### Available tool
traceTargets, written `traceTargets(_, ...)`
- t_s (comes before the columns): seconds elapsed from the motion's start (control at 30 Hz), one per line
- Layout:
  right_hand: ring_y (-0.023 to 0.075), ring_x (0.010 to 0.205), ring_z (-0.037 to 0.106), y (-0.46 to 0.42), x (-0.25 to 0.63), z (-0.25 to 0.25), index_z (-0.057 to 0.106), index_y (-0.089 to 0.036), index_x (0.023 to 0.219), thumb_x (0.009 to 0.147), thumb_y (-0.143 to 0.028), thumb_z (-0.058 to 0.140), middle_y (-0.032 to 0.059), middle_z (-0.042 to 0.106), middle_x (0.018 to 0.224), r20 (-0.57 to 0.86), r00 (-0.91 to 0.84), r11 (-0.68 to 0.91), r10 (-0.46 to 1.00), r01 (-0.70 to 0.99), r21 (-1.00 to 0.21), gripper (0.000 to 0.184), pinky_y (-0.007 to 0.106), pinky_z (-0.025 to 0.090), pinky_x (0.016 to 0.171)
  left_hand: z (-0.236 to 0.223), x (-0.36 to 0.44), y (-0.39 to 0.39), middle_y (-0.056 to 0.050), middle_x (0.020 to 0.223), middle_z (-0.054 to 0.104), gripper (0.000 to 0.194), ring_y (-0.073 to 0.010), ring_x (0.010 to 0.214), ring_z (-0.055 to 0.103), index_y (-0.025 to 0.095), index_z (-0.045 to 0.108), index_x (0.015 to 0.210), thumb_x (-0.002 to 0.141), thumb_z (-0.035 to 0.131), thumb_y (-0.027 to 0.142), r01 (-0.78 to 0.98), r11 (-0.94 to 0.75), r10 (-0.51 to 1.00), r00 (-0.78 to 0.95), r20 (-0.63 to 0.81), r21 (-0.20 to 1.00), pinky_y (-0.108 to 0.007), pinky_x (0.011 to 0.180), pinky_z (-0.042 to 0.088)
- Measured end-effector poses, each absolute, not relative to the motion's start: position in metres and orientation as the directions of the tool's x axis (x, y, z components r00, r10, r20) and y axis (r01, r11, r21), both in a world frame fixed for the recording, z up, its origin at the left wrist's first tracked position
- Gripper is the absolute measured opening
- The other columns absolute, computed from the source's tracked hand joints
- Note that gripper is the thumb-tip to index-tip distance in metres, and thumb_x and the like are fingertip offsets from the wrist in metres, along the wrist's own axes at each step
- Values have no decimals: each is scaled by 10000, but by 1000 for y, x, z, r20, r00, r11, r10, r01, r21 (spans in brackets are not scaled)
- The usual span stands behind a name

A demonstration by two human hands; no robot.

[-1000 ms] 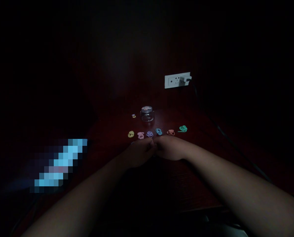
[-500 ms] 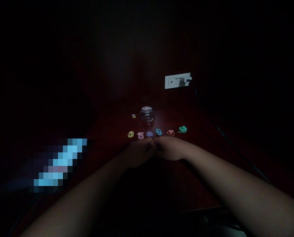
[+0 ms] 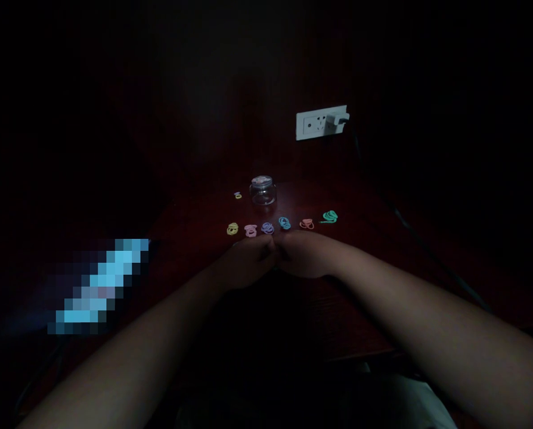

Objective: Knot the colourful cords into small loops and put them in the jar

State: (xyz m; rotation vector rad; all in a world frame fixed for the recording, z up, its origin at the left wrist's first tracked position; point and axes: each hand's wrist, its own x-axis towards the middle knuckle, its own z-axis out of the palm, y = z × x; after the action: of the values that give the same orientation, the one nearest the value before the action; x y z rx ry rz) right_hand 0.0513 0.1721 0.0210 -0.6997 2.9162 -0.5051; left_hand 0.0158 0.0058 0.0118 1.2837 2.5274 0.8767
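Darkness surrounds our red-brown table [image 3: 195,214]. On it our left hand [image 3: 248,262] and right hand [image 3: 304,254] meet, fingers curled in; we cannot tell whether they pinch anything, because the backs of the hands hide it. Just beyond, a row of looped bands runs left to right: yellow [image 3: 232,229], pink [image 3: 250,231], purple [image 3: 267,228], blue [image 3: 285,223], orange [image 3: 306,224], green [image 3: 329,217]. We judge the grouping by colour done for these six; two loose loops [image 3: 238,195] lie outside the row, beside the jar [image 3: 263,193], and what is left between our fingers is hidden. The jar's lid [image 3: 262,180] is on, its printed label too small to read. Farther out, we find no legible writing on the socket [image 3: 322,123], and the screen [image 3: 101,286] at left is blurred out.
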Motion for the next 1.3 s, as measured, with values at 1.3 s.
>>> traceTargets(1.3, 150, 752, 592, 177, 48, 18, 633, -183, 954, 756, -257, 498, 57, 667, 896, -20, -880, 815, -475, -431, -388, 251, 223, 395, 615, 7, 13, 6, 1, 771, 589, 191, -122, 677, 524, 180, 512, 791, 837, 411, 336, 662, 477, 766, -636, 96, 578, -236, 596, 385)
